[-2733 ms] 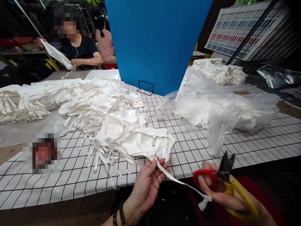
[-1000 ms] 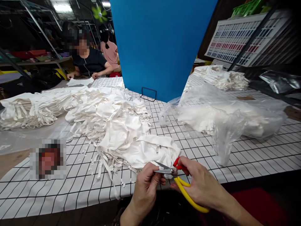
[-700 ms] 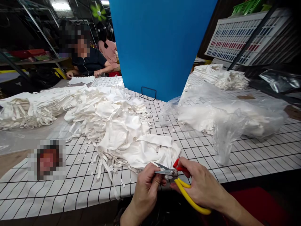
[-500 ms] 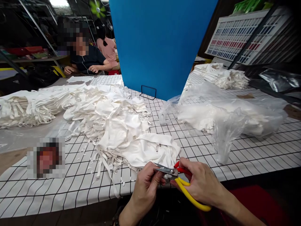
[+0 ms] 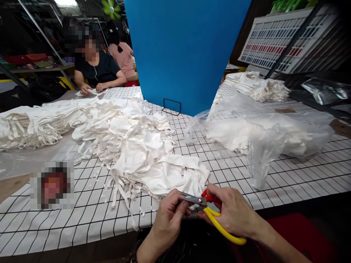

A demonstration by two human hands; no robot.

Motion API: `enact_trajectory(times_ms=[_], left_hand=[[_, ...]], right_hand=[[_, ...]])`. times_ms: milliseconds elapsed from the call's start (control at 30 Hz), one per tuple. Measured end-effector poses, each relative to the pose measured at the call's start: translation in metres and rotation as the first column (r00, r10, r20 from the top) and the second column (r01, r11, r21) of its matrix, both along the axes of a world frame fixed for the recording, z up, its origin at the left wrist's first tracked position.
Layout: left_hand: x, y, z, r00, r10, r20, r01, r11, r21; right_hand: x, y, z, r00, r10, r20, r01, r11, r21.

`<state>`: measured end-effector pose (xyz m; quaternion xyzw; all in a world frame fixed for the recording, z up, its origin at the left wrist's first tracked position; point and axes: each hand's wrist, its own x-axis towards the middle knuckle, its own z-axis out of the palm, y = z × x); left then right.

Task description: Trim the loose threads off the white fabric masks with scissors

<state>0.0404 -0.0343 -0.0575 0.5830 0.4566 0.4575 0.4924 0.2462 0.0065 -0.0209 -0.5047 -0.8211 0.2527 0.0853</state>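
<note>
Both hands working close together at the near edge of the counter (image 5: pixel 301 171) with its white cloth of black grid lines. Right hand (image 5: pixel 233 213) clenched around the red and yellow looped handles of a pair of steel scissors (image 5: pixel 204 204), blades pointing left toward the other hand, kept low and level so the tips meet the fabric right at the counter's edge. Left hand (image 5: pixel 171 217) pinched on something small just under the blades, probably the end of a white strap, though too hidden by fingers and metal to tell for certain; held taut there, presumably, to give the blades a firm bite. Touching the hands from behind, the front of a loose pile of white cloth pieces with dangling straps (image 5: pixel 142 153), pulled near for easy reach. Small white snippets (image 5: pixel 105 190) scattered over the grid beside it. To the right, a clear plastic bag of white fabric (image 5: pixel 263 135); behind, a tall blue board (image 5: pixel 183 51); far left, another person (image 5: pixel 95 69) seated with hands on white cloth.
</note>
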Motion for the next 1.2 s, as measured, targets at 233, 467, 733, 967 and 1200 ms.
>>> enact_trajectory(times_ms=[233,467,733,967,1200], left_hand=[[0.004,-0.001,-0.005,0.998,-0.009,0.054,0.013,0.997,-0.079],[-0.035,0.059,0.032,0.978,0.209,-0.025,-0.206,0.975,0.086],[-0.140,0.203,0.141,0.494,0.662,-0.564,-0.379,0.748,0.545],[-0.051,0.162,0.083,0.442,0.423,-0.791,0.032,0.874,0.485],[0.048,0.131,0.020,0.886,-0.402,-0.233,0.338,0.901,-0.271]], right_hand=[[0.007,0.004,-0.008,0.994,-0.048,-0.101,0.043,0.998,-0.056],[0.040,0.019,-0.033,0.840,-0.330,-0.430,0.181,0.918,-0.352],[0.069,0.064,-0.047,0.761,-0.648,-0.028,0.644,0.749,0.156],[0.099,0.154,-0.050,0.732,-0.676,-0.090,0.669,0.686,0.287],[0.103,0.124,-0.037,0.765,-0.607,-0.214,0.644,0.726,0.241]])
